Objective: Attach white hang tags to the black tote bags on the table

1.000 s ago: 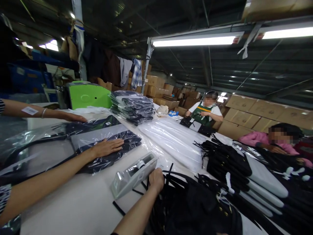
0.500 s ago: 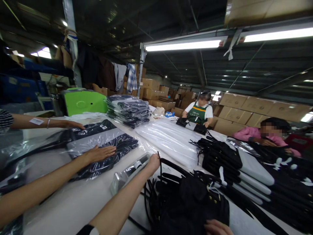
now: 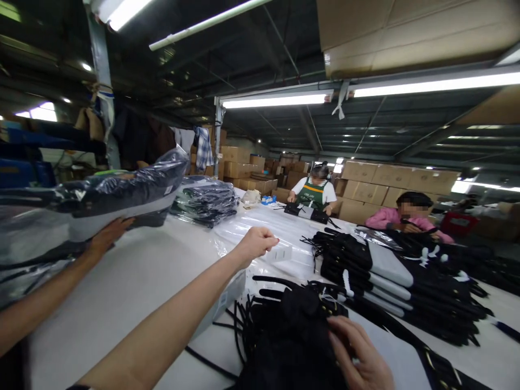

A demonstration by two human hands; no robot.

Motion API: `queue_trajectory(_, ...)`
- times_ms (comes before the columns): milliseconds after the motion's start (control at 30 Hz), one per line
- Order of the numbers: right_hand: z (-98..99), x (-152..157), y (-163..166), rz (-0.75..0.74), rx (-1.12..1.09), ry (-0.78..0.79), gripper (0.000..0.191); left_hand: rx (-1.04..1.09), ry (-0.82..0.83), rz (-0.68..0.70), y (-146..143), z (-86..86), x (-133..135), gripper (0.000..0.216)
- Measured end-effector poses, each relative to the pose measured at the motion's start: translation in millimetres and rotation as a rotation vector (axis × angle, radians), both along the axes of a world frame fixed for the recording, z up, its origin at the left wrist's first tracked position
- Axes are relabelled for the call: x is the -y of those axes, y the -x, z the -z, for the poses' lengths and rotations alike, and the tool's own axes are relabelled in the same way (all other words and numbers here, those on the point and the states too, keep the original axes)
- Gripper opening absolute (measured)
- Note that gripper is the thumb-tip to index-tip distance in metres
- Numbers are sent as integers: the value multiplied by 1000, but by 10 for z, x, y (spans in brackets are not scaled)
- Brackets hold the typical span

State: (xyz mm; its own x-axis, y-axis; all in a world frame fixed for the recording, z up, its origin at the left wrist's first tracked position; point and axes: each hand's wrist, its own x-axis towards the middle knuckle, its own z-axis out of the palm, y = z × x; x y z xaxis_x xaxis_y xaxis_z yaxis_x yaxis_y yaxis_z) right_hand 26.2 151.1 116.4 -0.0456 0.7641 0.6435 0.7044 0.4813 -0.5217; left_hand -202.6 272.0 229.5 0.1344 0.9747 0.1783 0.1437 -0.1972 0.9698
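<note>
My left hand is raised above the white table, fingers pinched on a pale strip that looks like clear tape. The tape dispenser lies under my forearm, partly hidden. At the bottom right, my right hand curls onto a heap of black garments with straps. On the left, a co-worker's hand holds up a dark garment in a clear bag, off the table.
A stack of bagged garments sits at the back, with flat clear bags beside it. A row of folded black-and-grey garments lines the right. Two other people work at the far side, in front of cardboard boxes.
The co-worker has lifted the bagged garment off the table. My left hand has risen from the tape dispenser with the strip. My right hand has come into view on the black garments.
</note>
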Motion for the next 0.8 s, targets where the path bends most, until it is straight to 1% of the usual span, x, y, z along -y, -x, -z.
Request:
queue_trajectory(67, -320, 55, 123, 58, 13, -121, 25, -78, 14, 132, -147, -95, 231, 14)
queue_trajectory(133, -607, 94, 236, 54, 53, -211, 30, -195, 16, 287, -304, -162, 465, 12)
queue_trajectory(167, -720, 106, 272, 46, 73, -221, 31, -254, 6, 368, -377, -189, 573, 11)
queue_trajectory(200, -806, 118, 286, 38, 91, -194, 30, -304, -11, 444, -442, -212, 668, 10)
queue_trajectory(267, -903, 149, 247, 18, 102, -51, 24, -384, -45, 554, -539, -245, 804, 9)
queue_trajectory(333, -926, 201, 128, 12, 68, 127, 24, -438, -59, 620, -590, -252, 858, 8)
queue_trajectory(367, -921, 233, 48, 21, 44, 187, 25, -462, -62, 643, -601, -242, 856, 8)
queue_trajectory(467, -889, 318, -194, 107, 1, 311, 26, -528, -84, 679, -612, -167, 784, 5)
queue_trajectory(533, -872, 346, -294, 143, 16, 403, 26, -570, -103, 660, -635, -111, 729, 5)
queue_trajectory(600, -864, 344, -312, 139, 36, 436, 23, -602, -107, 644, -690, -83, 694, 6)
queue_trajectory(733, -873, 253, -190, 106, 20, 417, 23, -631, -123, 642, -853, -113, 627, 6)
queue_trajectory(800, -872, 169, -146, 155, 63, 391, 24, -634, -103, 603, -923, -109, 551, 9)
